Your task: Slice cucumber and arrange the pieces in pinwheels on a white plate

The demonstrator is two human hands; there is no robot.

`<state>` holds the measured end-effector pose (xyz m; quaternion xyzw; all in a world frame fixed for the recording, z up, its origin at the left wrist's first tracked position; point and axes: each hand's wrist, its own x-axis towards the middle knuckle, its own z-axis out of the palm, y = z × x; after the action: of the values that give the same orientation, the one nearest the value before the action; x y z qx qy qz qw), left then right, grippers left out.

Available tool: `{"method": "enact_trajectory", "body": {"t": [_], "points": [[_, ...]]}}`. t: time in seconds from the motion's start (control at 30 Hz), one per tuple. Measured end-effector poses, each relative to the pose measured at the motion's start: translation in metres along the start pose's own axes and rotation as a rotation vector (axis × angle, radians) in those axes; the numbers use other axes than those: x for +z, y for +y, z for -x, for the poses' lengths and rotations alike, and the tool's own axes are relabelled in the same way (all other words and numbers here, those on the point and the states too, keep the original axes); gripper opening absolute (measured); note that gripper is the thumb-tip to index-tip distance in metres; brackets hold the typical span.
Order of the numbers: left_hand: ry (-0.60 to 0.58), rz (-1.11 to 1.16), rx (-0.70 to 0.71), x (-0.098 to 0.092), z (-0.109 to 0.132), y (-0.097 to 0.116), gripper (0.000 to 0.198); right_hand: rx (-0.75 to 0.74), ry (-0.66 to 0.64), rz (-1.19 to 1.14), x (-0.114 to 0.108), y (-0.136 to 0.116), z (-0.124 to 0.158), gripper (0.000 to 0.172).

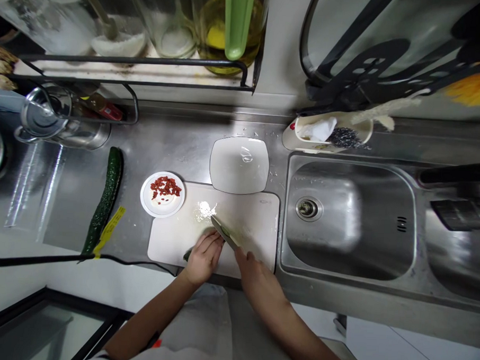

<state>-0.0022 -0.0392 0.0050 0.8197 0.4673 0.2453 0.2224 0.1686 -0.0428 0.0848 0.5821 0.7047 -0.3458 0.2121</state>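
Note:
My left hand (pixel 203 257) presses down on a green vegetable piece (pixel 187 254) on the white cutting board (pixel 258 212), fingers curled over it; most of the piece is hidden under the hand. My right hand (pixel 253 268) grips the handle of a knife (pixel 224 232), whose blade angles up and left across the board, right beside my left fingertips. A small pale heap (pixel 204 209) lies on the board above the blade.
A whole cucumber (pixel 104 200) lies left on the steel counter. A small round plate of red bits (pixel 162 193) and an empty square white plate (pixel 239 164) sit behind the board. The sink (pixel 347 216) is right. A rack of jars stands at the back.

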Motion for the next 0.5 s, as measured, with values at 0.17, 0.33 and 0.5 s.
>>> {"method": "enact_trajectory", "body": {"t": [0.17,0.33,0.5], "points": [[-0.017,0.000,-0.001,0.002,0.003,-0.002,0.032,-0.006,-0.017,-0.023,-0.001,-0.001,-0.007,0.048],[-0.044,-0.020,-0.007,0.002,0.005,-0.004,0.031,-0.017,0.007,-0.068,0.011,0.001,-0.015,0.047],[-0.040,-0.021,-0.004,0.003,0.006,-0.004,0.032,-0.005,0.016,-0.086,0.021,0.002,-0.021,0.043]]}}
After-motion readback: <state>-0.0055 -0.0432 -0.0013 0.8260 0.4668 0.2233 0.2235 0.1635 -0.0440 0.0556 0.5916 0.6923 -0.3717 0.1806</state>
